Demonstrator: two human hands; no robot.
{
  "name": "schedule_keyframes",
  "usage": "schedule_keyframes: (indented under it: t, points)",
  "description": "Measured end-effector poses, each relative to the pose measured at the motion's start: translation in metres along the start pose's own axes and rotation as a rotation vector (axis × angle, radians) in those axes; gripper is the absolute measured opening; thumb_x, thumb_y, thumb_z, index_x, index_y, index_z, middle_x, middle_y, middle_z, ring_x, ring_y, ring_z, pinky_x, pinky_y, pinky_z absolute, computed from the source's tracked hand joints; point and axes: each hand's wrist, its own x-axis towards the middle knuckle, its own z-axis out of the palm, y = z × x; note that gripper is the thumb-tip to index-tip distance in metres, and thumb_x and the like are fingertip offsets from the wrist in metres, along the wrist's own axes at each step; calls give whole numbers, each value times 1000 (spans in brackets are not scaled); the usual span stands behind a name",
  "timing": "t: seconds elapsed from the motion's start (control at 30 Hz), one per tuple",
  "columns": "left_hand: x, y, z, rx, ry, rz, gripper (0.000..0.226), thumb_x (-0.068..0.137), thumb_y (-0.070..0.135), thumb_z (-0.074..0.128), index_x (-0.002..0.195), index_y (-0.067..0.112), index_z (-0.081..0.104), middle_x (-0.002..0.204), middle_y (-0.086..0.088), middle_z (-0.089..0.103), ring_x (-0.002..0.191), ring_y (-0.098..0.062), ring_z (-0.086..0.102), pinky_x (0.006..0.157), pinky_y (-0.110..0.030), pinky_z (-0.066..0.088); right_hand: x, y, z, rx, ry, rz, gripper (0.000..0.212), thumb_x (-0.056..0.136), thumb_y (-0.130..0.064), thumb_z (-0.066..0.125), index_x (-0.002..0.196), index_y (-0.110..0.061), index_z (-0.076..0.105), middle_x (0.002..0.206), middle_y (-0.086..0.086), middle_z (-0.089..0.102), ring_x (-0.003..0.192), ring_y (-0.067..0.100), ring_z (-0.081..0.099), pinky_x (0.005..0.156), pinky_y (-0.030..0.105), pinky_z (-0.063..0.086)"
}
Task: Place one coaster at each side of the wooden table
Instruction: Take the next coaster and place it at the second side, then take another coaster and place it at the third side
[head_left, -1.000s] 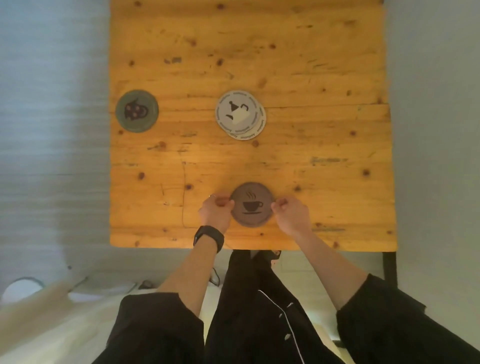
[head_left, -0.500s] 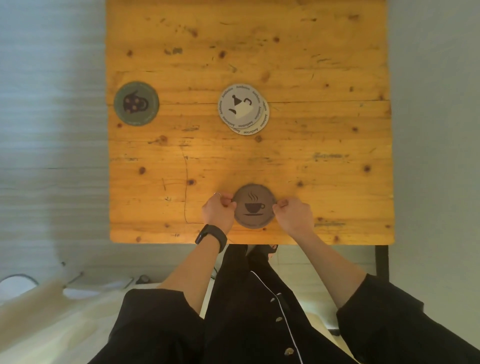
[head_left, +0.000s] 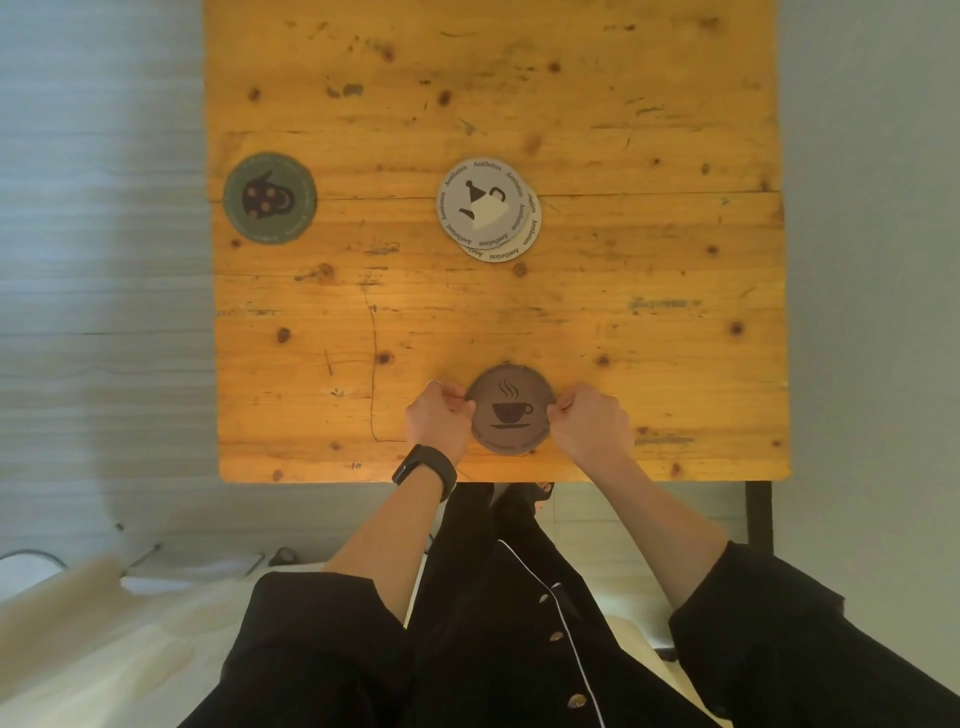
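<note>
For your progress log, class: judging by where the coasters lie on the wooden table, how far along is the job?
Done: the green coaster lies by the left edge of the wooden table. In hand: the brown cup coaster sits by the near edge, left hand and right hand pinching its rim. Left: the two stacked pale coasters at the centre, for the right and far sides.

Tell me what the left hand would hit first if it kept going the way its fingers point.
The left hand has its fingers aimed right, already at the rim of the brown cup coaster. It would push into that coaster first, then likely the right hand beyond.
</note>
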Motion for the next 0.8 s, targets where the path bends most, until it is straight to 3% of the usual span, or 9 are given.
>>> schedule_keyframes:
  t: [0.07, 0.17, 0.3, 0.4, 0.47, 0.53, 0.63, 0.8]
  points:
    - [-3, -1, 1, 147, 5, 141, 16, 95, 24, 58, 110, 21, 60, 113, 0, 59, 97, -24, 61, 71, -32, 47, -5, -1, 0, -65, 55, -135, 18, 99, -29, 52, 116, -21, 52, 111, 8, 62, 92, 40, 64, 64, 37, 44]
    - [-9, -8, 6, 342, 17, 347, 20, 100, 21, 45, 110, 25, 61, 123, 2, 53, 106, -24, 54, 69, -37, 51, -10, -3, 0, -161, 38, -257, 29, 103, -24, 44, 131, -27, 48, 121, 7, 59, 94, 41, 64, 67, 41, 48]
    - [-9, -10, 6, 413, 22, 381, 22, 99, 21, 44, 110, 26, 63, 124, 2, 52, 110, -23, 49, 67, -33, 45, -6, -10, -9, -228, -5, -251, 31, 101, -24, 47, 132, -29, 49, 119, 5, 62, 96, 38, 65, 70, 41, 50]
    - [4, -4, -4, 457, -4, 395, 22, 94, 23, 49, 108, 27, 66, 126, 1, 48, 116, -23, 46, 83, -37, 48, 10, -23, -25, -314, -88, -211, 23, 99, -25, 49, 118, -24, 61, 107, 6, 67, 92, 35, 64, 68, 38, 48]
    - [24, 4, -17, 505, 30, 418, 29, 94, 26, 48, 117, 23, 65, 138, -2, 45, 126, -25, 40, 99, -41, 43, 25, -39, -39, -346, -113, -198, 23, 99, -29, 49, 116, -22, 63, 98, 6, 68, 88, 32, 63, 67, 37, 49]
    - [49, 15, -30, 521, 93, 434, 39, 94, 30, 46, 132, 24, 55, 152, -1, 35, 138, -26, 30, 110, -44, 33, 41, -59, -52, -293, -76, -205, 30, 99, -35, 48, 125, -23, 58, 104, 6, 68, 93, 33, 64, 69, 36, 48]
    - [91, 33, -45, 525, 157, 479, 59, 96, 43, 40, 152, 30, 26, 165, 1, 11, 151, -23, 7, 121, -49, 12, 68, -95, -66, -132, 38, -233, 37, 99, -40, 46, 131, -23, 54, 123, 5, 62, 108, 32, 61, 80, 42, 53]
    - [140, 37, -47, 624, 224, 527, 69, 96, 64, 20, 155, 37, -3, 164, 7, -13, 152, -16, -9, 122, -52, 0, 119, -146, -77, 41, 170, -216, 66, 94, -49, 54, 148, -17, 34, 147, 7, 41, 133, 31, 40, 101, 46, 45]
